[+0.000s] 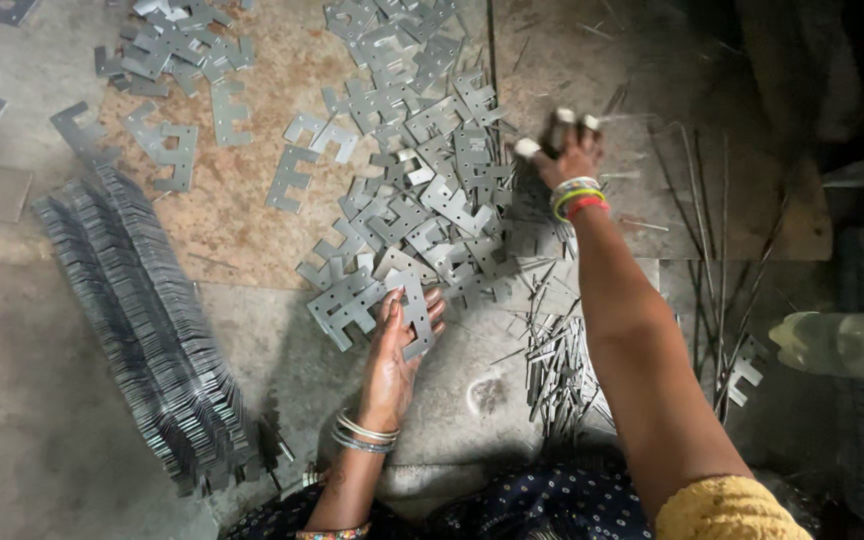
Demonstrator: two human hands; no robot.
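A loose heap of grey E-shaped metal plates (422,190) lies spread over the floor ahead of me. My left hand (397,345), with metal bangles at the wrist, rests palm up at the heap's near edge and holds a few plates (377,300) fanned over its fingers. My right hand (567,150), with taped fingertips and coloured bangles, reaches out to the heap's right side. It is blurred, and whether it holds a plate I cannot tell.
A long row of plates stacked on edge (142,320) runs down the left. More loose plates (172,60) lie at the top left. Thin metal strips and rods (562,360) are scattered on the right, beside dark objects at the right edge.
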